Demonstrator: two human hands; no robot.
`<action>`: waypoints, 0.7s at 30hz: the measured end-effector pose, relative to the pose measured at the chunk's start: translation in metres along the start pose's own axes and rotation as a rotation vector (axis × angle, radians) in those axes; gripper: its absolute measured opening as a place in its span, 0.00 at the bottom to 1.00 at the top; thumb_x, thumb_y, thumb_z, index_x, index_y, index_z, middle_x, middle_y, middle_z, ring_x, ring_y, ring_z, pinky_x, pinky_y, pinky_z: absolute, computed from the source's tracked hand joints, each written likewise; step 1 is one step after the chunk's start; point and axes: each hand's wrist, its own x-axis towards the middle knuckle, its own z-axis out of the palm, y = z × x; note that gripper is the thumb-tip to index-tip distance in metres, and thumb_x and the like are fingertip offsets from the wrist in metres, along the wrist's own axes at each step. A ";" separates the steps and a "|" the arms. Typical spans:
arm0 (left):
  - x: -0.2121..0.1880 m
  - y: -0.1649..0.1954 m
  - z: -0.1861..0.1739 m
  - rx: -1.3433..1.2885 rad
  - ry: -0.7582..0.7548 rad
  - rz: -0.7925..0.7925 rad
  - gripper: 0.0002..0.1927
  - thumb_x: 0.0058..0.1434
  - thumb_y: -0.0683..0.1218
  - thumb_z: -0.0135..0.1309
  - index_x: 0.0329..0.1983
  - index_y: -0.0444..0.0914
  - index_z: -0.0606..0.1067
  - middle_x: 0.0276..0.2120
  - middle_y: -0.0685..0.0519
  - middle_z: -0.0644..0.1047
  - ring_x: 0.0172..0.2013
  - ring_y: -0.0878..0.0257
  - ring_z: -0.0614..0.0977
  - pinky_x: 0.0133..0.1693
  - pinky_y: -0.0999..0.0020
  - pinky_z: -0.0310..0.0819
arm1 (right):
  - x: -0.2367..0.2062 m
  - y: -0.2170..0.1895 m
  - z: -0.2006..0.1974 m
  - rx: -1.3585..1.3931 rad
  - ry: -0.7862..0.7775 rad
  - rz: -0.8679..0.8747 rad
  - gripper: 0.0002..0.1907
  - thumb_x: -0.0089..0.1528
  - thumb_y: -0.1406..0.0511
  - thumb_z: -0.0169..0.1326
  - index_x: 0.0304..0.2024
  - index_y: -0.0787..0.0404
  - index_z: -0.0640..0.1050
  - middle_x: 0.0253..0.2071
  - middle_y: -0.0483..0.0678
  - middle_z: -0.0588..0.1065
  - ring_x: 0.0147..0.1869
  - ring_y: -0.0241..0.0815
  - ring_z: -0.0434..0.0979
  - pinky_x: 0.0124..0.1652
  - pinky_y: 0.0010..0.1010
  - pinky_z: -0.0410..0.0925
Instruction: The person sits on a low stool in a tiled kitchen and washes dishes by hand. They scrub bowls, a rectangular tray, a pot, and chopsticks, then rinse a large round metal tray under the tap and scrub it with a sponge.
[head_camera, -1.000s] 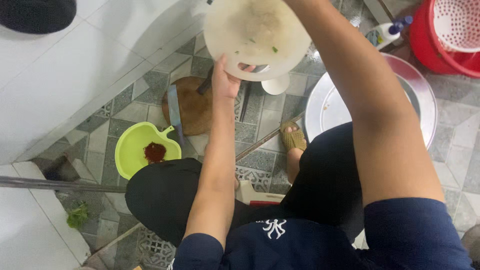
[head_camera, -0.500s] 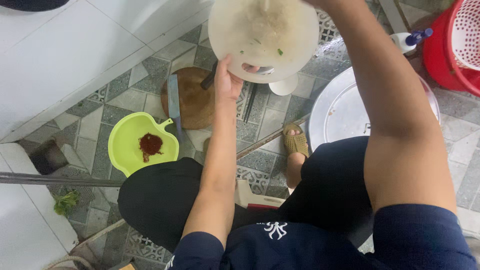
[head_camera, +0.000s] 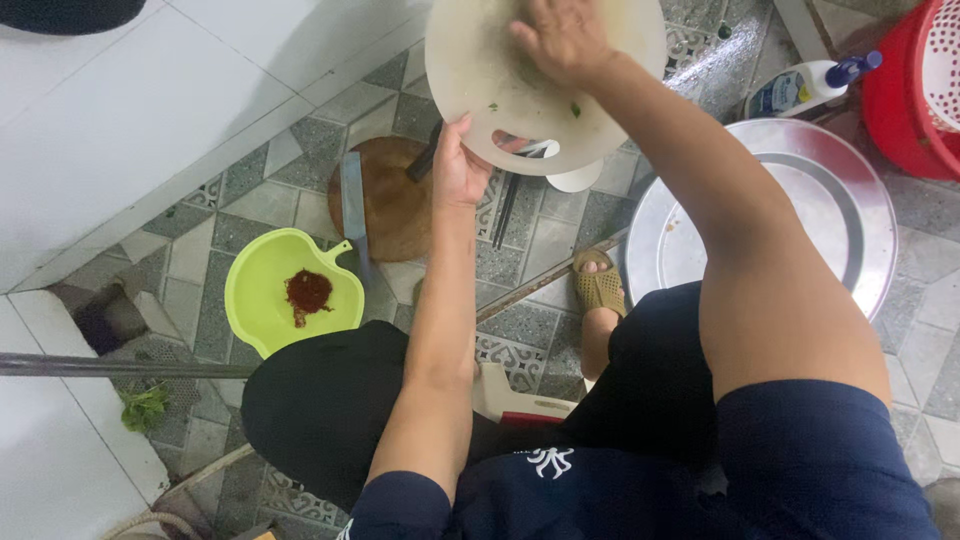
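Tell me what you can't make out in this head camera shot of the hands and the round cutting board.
- Right hand palm: pressed on the pale round cutting board, so whatever it holds is hidden.
- Board's top: cut off by the frame's upper edge.
- Left hand fingertips: tucked behind the board's rim.
- Cleaver handle on the wooden block: mostly hidden behind the left hand.
- Red basket: cut off at the right edge.
- Green flecks on the board: too small to identify.

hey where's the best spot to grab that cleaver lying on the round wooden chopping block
Grip the cleaver by its dark handle, which pokes off the wooden chopping block's upper right edge, probably coming from that side. The blade lies flat, so there's little to pinch there. The left hand, holding the pale round cutting board, is nearest.
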 end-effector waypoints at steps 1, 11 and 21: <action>0.002 -0.001 -0.002 -0.009 -0.006 -0.001 0.26 0.65 0.46 0.47 0.66 0.37 0.62 0.59 0.43 0.72 0.54 0.41 0.78 0.51 0.32 0.79 | -0.001 -0.012 0.000 0.029 -0.002 -0.038 0.30 0.75 0.49 0.40 0.73 0.60 0.63 0.71 0.60 0.62 0.76 0.59 0.57 0.71 0.53 0.50; 0.018 -0.008 -0.020 -0.025 0.063 0.110 0.26 0.71 0.44 0.47 0.71 0.34 0.61 0.64 0.44 0.70 0.60 0.53 0.77 0.60 0.53 0.75 | -0.080 -0.051 0.003 0.016 -0.215 -0.492 0.36 0.72 0.52 0.34 0.80 0.51 0.46 0.83 0.46 0.40 0.85 0.47 0.31 0.77 0.50 0.29; 0.005 -0.009 -0.001 -0.011 0.024 0.055 0.24 0.71 0.45 0.44 0.68 0.33 0.62 0.61 0.38 0.71 0.57 0.40 0.77 0.55 0.34 0.79 | -0.058 0.007 -0.009 -0.017 -0.095 -0.225 0.39 0.73 0.44 0.36 0.80 0.53 0.49 0.81 0.52 0.47 0.84 0.53 0.38 0.74 0.62 0.33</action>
